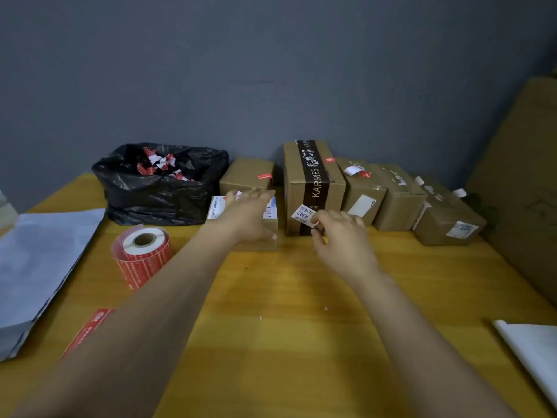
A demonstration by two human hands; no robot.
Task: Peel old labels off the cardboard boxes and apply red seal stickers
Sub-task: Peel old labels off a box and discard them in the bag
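Left hand (250,215): lying flat on top of the small box (256,245). Fingers are straight and close together, reaching to its far edge, with the thumb tip down at the front right corner.
Small box: middle of the table (301,327), up toward the far edge. There's a white shipping label (214,211) on top, mostly under the hand.
Right hand (343,236): thumb and forefinger pinched tight on a white tag (303,215), other fingers curled in.
White tag: reads 4303, tilted, right in front of the front face of the tall box (313,182). Honestly can't tell if a corner is still stuck there.
Tall box: at the far edge, just right of the small box. It has a black KARRIES tape band and a red seal (330,160) on top.
Back box (245,176): behind the small box, red sticker (265,176) at its right edge.
Three more boxes (398,203): in a row along the far edge toward the far right corner, with white label scraps on them.
Sticker roll (141,254): red, standing on end, just left of the left forearm.
Black bag (159,194): far left corner, red and white scraps inside.
Grey mailer (39,267): lying on the left edge.
Red strip (87,330): near left, beside the forearm.
White sheet (533,354): near right corner.
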